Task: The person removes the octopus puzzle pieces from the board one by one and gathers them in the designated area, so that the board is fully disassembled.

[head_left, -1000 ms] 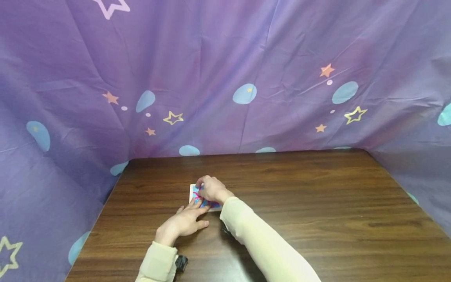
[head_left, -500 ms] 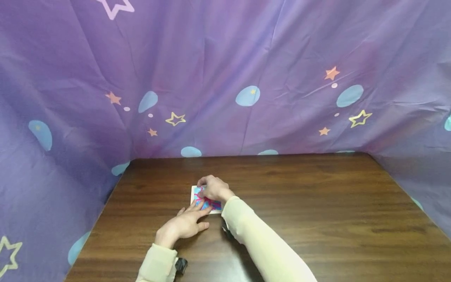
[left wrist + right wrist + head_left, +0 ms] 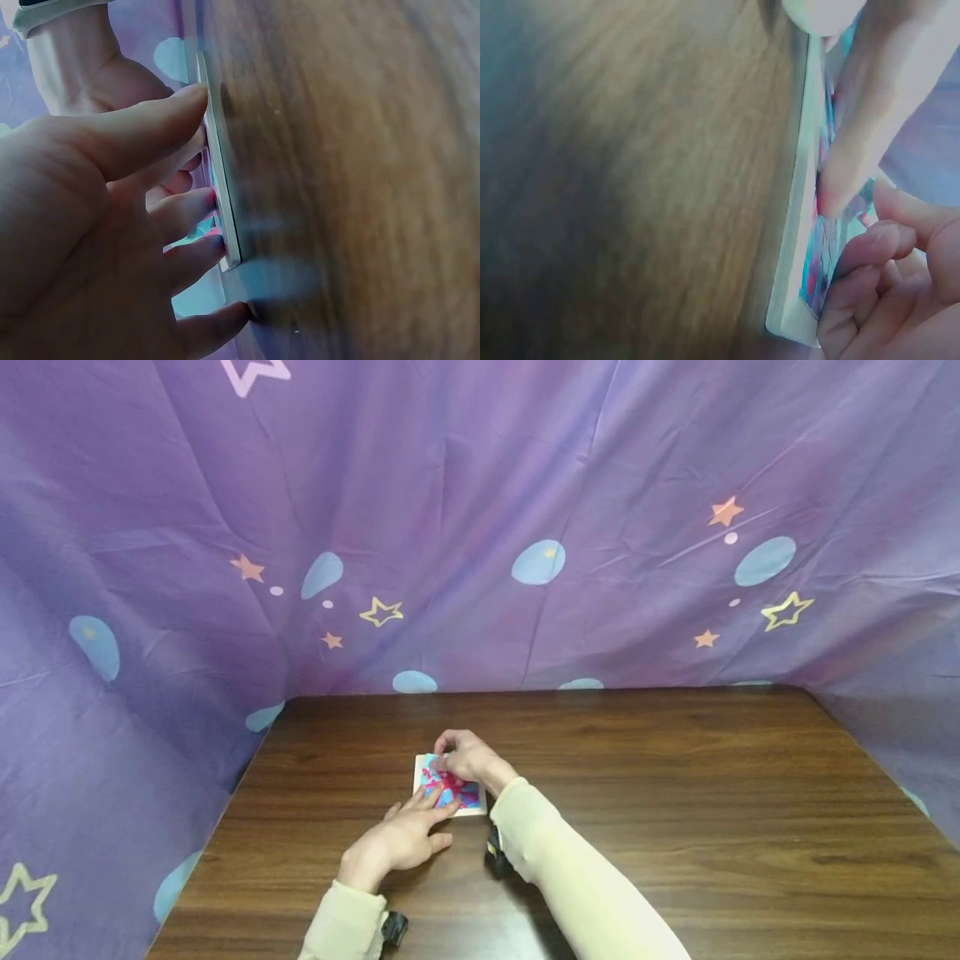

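A small square picture puzzle (image 3: 475,796), pink and blue inside a pale frame, lies flat on the wooden table. My left hand (image 3: 401,837) is spread at its near left side, fingertips resting on the picture and thumb on the table. In the left wrist view, the left hand's fingers (image 3: 191,259) lie straight along the board's edge. Over the far right part of the puzzle, my right hand (image 3: 468,758) has curled fingers. A small pink and teal puzzle piece (image 3: 865,218) shows at its fingertips in the right wrist view; the hand partly hides it.
The brown wooden table (image 3: 675,793) extends widely to the right of the puzzle. A purple curtain (image 3: 480,485) with stars and ovals hangs behind and at both sides. Black wrist devices (image 3: 394,928) sit under both cuffs.
The whole scene shifts slightly to the right in the head view. My right hand draws a little to the right over the puzzle, baring more of the picture; the left hand keeps its place on it.
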Demonstrator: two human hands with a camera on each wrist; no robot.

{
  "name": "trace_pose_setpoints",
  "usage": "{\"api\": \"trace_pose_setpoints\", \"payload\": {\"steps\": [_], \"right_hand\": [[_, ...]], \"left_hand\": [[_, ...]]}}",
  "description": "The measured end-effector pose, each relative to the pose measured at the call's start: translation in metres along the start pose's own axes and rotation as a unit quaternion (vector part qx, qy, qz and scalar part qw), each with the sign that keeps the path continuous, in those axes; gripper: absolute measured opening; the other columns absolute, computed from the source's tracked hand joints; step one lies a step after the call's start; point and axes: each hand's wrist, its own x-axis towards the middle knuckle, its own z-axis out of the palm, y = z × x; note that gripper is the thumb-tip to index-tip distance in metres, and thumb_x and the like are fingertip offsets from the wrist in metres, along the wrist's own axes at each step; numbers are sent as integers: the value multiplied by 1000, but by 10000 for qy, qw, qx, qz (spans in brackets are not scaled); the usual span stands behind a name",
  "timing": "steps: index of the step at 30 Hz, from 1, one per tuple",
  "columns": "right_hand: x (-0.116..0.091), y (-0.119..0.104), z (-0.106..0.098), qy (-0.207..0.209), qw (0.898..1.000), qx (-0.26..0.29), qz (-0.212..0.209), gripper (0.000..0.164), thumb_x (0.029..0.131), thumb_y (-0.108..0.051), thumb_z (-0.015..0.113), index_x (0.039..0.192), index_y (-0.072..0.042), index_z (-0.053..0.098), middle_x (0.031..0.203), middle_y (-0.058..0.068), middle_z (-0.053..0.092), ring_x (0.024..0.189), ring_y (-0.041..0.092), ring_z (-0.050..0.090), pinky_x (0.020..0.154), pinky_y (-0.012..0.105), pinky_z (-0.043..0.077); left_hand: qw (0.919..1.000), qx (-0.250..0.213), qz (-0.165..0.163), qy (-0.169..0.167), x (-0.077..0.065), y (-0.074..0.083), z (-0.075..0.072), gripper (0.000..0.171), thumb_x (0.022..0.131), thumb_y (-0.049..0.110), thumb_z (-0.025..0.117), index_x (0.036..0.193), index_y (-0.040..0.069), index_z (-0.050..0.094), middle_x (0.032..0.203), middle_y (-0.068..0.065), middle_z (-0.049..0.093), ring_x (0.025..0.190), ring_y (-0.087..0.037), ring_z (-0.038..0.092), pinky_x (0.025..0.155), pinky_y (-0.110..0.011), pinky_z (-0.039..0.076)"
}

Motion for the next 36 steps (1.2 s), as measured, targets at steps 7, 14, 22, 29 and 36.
{"api": "trace_pose_setpoints", "payload": {"steps": [7,14,22,29,36], "right_hand": [[-1,0,-9,-317,9981,119,-514,9,87,-3,69,85,-6,61,65,1,54,49,11,48,40,19,38],[-7,3,-23,-97,9889,1094,-1001,9,87,-2,69,93,-1,62,75,12,64,58,20,62,46,25,48],[-19,17,-56,357,9806,1487,-1226,20,89,-7,70,106,4,70,74,10,66,60,19,60,47,28,43],[-33,31,-86,852,9719,1810,-1238,21,90,-9,69,105,5,69,71,9,66,60,19,60,48,24,43],[-37,55,-111,1324,9626,2114,-1063,24,91,-8,67,108,10,65,74,5,68,58,13,59,48,23,45]], "left_hand": [[9998,178,-36,55,3,1,0,48,97,25,59,143,11,51,156,-19,28,144,-41,18,111,-66,17],[9998,184,-18,98,3,3,2,49,97,25,59,143,11,51,155,-20,29,144,-42,19,112,-66,17],[9997,197,-5,117,3,4,5,50,95,24,62,142,11,52,154,-21,32,143,-43,20,111,-67,18],[9999,71,-97,27,1,4,4,57,93,27,66,145,12,48,157,-20,27,145,-42,15,112,-66,13],[10000,-32,-73,-3,-2,2,5,68,85,32,74,145,12,49,156,-21,27,145,-43,15,112,-67,13]]}}
